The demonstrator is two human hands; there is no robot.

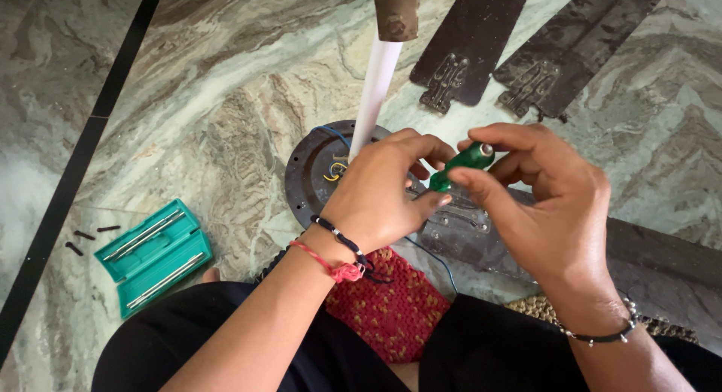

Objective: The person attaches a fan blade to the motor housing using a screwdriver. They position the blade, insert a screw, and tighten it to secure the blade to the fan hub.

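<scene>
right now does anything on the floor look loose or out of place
Yes. Three small dark screws lie loose on the marble floor, outside the open green tool case. Two detached fan blades lie apart from the round motor housing, where the hands hold a green screwdriver handle.

Head camera, looking steeply down, close in

The one view hangs right over the round metal plate (316,174) on the marble floor (203,98): person's lap at the bottom edge, dark blades (466,46) beyond the plate at the top, green case (154,256) left of it.
</scene>
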